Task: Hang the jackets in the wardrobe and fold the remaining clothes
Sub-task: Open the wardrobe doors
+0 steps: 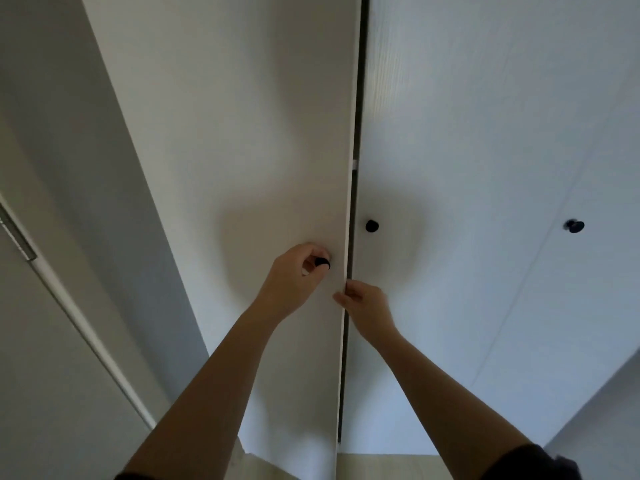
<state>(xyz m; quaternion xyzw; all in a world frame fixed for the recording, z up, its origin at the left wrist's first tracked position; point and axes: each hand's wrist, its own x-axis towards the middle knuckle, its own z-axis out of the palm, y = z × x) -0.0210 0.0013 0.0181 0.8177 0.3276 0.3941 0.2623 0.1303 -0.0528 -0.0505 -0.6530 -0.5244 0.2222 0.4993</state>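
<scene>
Currently facing the wardrobe (519,64) at close range, looking up along its white fronts. Noted left hand (292,277) curled round the black knob (322,262) of the left door (242,133), fingers wrapped on it. Noted right hand (365,306) pinching that door's free edge just below knob height, thumb on the front face, fingers curled at the gap. Left door ajar, standing slightly proud of the neighbouring door (433,289), with a narrow dark gap (356,116) between them. Second knob (372,225) just right of the gap and third knob (575,226) further right, both untouched. Pale floor (381,467) along the bottom edge.
</scene>
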